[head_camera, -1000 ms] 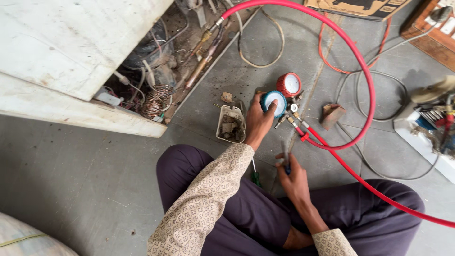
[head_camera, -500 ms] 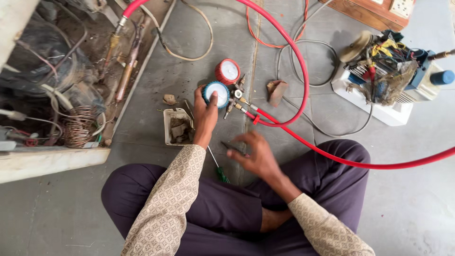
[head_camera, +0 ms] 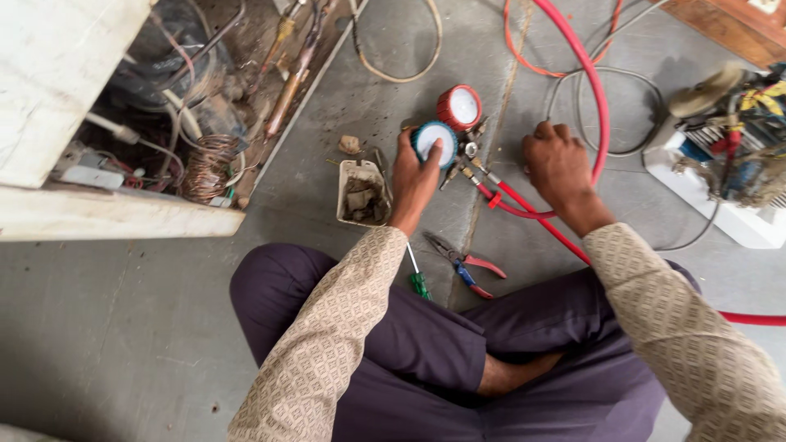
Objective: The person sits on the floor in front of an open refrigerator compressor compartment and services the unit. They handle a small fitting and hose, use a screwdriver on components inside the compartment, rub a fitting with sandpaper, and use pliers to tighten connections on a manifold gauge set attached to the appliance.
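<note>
I sit cross-legged on a grey floor. My left hand [head_camera: 413, 176] grips a blue-rimmed round gauge [head_camera: 434, 139], which is joined to a red-rimmed gauge [head_camera: 460, 106] on a brass manifold. Red hoses [head_camera: 594, 90] run from the manifold, one looping up and one going past my right knee. My right hand [head_camera: 558, 168] lies palm down on the floor beside the red hose loop with its fingers curled. What is under it is hidden. Red-and-blue-handled pliers [head_camera: 467, 266] and a green-handled screwdriver [head_camera: 420, 285] lie in front of my legs.
An opened white appliance [head_camera: 49, 65] at the left shows a copper coil [head_camera: 209, 164], pipes and wires. A small dirty tray [head_camera: 363, 192] sits left of my left hand. A motor unit with wiring on a white base [head_camera: 729, 155] stands at the right, with loose cables around it.
My right hand has moved from the floor by the pliers up and to the right, next to the red hose. My left hand has stayed on the blue gauge. The view has shifted.
</note>
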